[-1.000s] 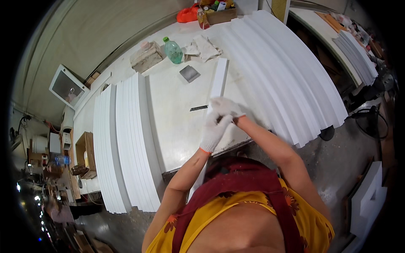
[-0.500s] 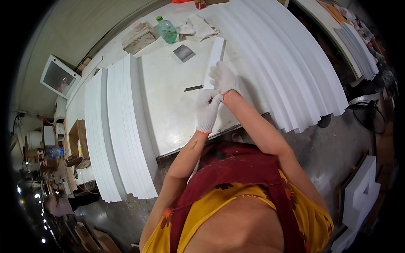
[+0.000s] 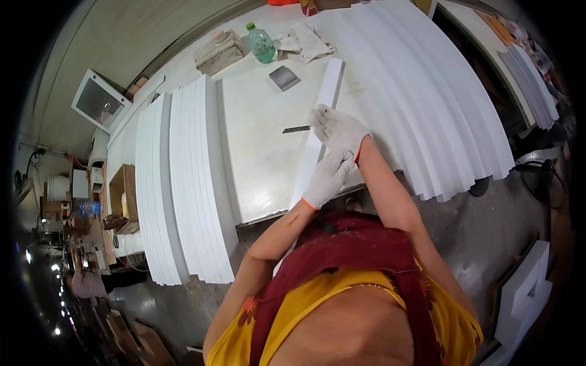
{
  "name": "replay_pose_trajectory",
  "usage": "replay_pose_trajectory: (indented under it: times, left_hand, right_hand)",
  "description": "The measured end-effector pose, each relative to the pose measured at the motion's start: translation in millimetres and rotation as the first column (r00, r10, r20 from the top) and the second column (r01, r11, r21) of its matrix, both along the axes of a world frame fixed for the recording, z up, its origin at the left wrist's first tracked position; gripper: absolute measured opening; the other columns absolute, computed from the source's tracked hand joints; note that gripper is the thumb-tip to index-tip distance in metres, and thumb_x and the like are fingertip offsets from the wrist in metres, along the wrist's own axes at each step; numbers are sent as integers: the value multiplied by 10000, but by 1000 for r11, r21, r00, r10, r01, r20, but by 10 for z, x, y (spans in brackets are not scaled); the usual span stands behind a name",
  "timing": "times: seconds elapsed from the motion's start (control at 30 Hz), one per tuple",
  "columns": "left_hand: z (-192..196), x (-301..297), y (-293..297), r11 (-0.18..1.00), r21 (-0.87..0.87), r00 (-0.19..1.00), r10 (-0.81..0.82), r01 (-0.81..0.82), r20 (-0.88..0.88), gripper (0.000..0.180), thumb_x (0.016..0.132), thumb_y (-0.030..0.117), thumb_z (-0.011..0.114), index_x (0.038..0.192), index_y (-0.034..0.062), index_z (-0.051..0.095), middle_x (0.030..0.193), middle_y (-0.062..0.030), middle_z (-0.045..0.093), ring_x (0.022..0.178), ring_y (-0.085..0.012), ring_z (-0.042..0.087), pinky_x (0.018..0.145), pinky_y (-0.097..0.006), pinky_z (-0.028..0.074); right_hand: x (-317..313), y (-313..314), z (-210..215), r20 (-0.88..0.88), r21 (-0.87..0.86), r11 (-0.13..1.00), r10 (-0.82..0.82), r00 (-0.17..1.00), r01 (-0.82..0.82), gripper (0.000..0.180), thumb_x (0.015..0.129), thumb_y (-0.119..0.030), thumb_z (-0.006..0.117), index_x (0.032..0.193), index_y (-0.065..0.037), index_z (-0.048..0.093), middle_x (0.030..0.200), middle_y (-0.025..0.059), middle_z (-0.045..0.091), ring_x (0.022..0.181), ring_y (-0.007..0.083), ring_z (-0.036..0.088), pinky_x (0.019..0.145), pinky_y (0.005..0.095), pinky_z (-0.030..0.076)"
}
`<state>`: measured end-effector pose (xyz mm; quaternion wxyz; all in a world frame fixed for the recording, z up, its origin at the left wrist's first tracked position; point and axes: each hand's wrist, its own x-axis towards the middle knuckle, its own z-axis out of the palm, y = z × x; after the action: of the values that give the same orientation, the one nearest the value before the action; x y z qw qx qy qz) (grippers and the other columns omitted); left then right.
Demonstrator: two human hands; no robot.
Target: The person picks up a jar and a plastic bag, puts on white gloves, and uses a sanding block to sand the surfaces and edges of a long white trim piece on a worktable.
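Both my hands wear white knit gloves with orange cuff edges. My right hand [image 3: 339, 129] is held palm up with its fingers stretched out, above a long white strip [image 3: 330, 84] on the white worktable [image 3: 259, 183]. My left hand [image 3: 331, 175] is closed on the right glove near the heel of the palm. A small dark spot shows at the right glove's fingertips. Beside the strip lies a short black flat piece [image 3: 296, 129]. Farther back is a grey square sheet [image 3: 284, 78]. Part of the strip is hidden under my hands.
Long white boards stand in stacks at the left [image 3: 201, 177] and lie in a broad stack at the right [image 3: 427, 104]. At the table's back are a green-capped bottle [image 3: 262, 46], a white cloth [image 3: 310, 43] and a worn block [image 3: 220, 55]. Cut white panels [image 3: 522, 299] stand low at right.
My left hand has moved from the wrist edge onto the lower palm of the right glove. My right hand has turned palm up and dropped slightly nearer. The view has shifted a little.
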<state>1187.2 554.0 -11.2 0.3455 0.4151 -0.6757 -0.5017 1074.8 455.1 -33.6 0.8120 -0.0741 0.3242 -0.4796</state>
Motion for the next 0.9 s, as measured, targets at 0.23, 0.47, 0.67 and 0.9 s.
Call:
replay_pose_trajectory:
  times: [0.23,0.47,0.67,0.9]
  left_hand:
    - [-82,146,-31,915,383,943,229,-125,-239,120,930,118,628,999,19,627,842,-20,617,636,-84,532,593,-228,440]
    - [13,85,-182,943,-258,975,222,-212,10,245,785,110,760,1020,49,726,866,-19,603,782,-95,548,673,-231,448]
    - [-66,146,-235,981,-106,986,164,-161,21,99,788,116,714,828,31,683,814,-80,613,781,-181,605,691,-316,485]
    - [58,-45,12,989,-114,996,92,-93,-18,79,870,76,650,873,-3,643,822,-44,618,776,-109,567,710,-271,473]
  right_hand:
    - [71,16,-268,-655,-288,958,-192,731,-7,457,824,-7,550,1274,-21,631,1166,112,698,1061,202,656,916,288,508]
    - [-76,52,-349,-998,-31,689,22,63,-724,290,816,-290,605,894,-54,754,880,127,744,802,265,722,685,402,544]
    - [-56,238,-162,-785,280,681,-243,-569,-676,211,767,-334,671,791,-140,751,872,114,740,813,284,724,648,405,537]
    - [-46,221,-297,-563,-275,487,-781,-272,-829,312,829,-358,653,1057,-155,721,995,88,736,931,293,703,721,413,525]
